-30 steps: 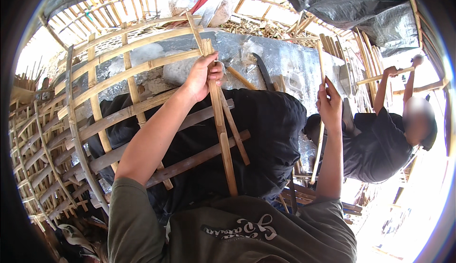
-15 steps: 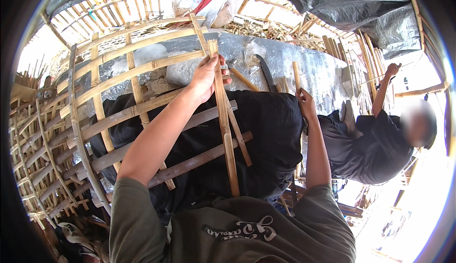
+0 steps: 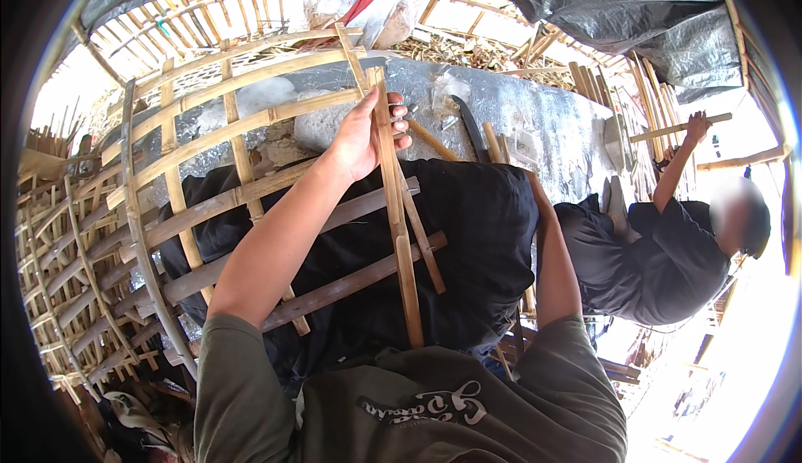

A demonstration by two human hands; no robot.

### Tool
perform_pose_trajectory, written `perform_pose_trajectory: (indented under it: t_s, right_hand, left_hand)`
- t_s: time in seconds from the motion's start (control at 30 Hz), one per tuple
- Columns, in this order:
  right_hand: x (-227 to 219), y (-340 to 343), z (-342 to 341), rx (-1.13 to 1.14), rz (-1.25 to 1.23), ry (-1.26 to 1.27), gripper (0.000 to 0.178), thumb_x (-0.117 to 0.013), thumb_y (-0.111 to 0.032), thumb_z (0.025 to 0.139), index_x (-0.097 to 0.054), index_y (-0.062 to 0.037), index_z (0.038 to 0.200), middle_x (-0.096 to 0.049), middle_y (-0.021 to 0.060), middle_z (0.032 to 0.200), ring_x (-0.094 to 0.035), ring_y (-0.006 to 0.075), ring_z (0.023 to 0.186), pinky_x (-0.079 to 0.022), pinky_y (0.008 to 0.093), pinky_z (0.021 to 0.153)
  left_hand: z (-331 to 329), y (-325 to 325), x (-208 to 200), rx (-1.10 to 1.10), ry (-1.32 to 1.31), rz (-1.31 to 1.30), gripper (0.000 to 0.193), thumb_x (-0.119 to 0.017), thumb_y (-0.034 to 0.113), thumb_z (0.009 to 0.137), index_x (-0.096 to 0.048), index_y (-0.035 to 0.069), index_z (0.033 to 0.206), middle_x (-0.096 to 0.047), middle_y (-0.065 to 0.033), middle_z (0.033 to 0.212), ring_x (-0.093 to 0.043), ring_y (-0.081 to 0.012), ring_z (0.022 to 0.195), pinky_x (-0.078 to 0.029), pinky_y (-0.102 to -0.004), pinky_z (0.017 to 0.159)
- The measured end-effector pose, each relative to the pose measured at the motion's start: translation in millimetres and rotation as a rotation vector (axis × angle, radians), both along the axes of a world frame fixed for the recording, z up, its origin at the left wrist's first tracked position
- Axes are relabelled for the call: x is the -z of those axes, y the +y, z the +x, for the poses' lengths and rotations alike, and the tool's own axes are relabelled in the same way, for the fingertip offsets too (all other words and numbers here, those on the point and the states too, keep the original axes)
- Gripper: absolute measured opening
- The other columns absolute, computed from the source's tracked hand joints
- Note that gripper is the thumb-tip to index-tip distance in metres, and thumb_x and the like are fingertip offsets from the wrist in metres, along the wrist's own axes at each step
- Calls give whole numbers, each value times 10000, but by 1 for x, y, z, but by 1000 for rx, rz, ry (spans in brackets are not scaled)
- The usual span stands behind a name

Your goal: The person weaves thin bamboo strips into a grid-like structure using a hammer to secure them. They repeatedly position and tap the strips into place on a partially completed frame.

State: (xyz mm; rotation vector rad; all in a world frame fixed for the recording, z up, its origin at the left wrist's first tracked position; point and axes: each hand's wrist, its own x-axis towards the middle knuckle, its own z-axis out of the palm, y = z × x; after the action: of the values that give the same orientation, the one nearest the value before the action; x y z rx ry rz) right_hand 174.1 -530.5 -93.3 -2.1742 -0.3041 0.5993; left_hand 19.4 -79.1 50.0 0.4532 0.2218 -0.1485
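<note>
The left hand [image 3: 364, 135] is closed narrowly around the upper part of a long bamboo strip [image 3: 391, 179], thumb on the near side and fingertips showing beyond its right edge. From this grip the strip's long axis runs toward the person's body, its lower end slanting slightly right; only a short length stands past the hand at the far side. It lies over the right-hand ends of a bamboo lattice [image 3: 288, 112] and beside a thinner slat [image 3: 424, 250], which diverges to the right. The left hand is plainly the nearer one; the right hand [image 3: 535, 184] is well apart, beyond the right knee of the black trousers [image 3: 476, 237], its fingers hidden, so whether it holds anything cannot be told. Farther out, a tool with a wooden handle [image 3: 433, 141] and a dark curved blade [image 3: 471, 129] lie on a grey slab [image 3: 555, 116]. At the right, a co-worker [image 3: 685, 254] in dark clothing raises a stick [image 3: 681, 127]. Compared with half a second ago, the left grip is almost unchanged, whereas the right hand sits lower behind the knee, and the strip then upright in its fingers no longer shows there.
</note>
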Motion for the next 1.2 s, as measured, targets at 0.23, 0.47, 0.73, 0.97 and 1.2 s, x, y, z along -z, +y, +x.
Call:
perform_pose_trajectory:
  t_s: [0.23, 0.47, 0.73, 0.97, 1.2]
  right_hand:
    - [-9, 1, 7, 0, 10, 63, 294, -661, -212, 892, -681, -29, 1121, -730, 148, 908, -696, 206, 821, -523, 342, 714]
    - [-42, 3, -1, 72, -184, -157, 271, -656, -209, 892, -686, -30, 1093, -729, 150, 894, -699, 219, 824, -523, 349, 731]
    - [-180, 91, -81, 305, -286, -857, 226, -623, -165, 921, -642, -28, 1099, -712, 169, 849, -706, 276, 785, -528, 382, 686]
    - [-231, 225, -257, -332, -284, -596, 302, -741, -276, 828, -659, -34, 991, -672, 88, 725, -674, 243, 618, -538, 346, 569]
    - [-196, 225, -294, -290, -205, -285, 301, -740, -200, 835, -609, -1, 1019, -671, 129, 701, -695, 279, 643, -539, 366, 580]
  left_hand:
    - [-1, 7, 4, 56, -92, -205, 475, -313, 470, 1048, -517, 43, 1086, -406, 1, 780, -417, -129, 702, -424, -292, 643]
    - [0, 5, 3, 47, -65, -302, 431, -403, 479, 1023, -513, 63, 1044, -408, -10, 814, -430, -128, 719, -455, -272, 627]
    - [-1, 11, -5, -2, -86, -279, 413, -483, 477, 994, -516, 65, 999, -415, -10, 839, -457, -105, 721, -529, -236, 641]
    - [6, 14, 9, -12, -66, -328, 335, -615, 386, 946, -506, 69, 939, -449, -21, 838, -520, -105, 722, -567, -245, 655]
    - [7, 14, 4, -135, 35, -114, 276, -680, 327, 913, -544, 87, 899, -535, -41, 786, -589, -142, 713, -603, -307, 713]
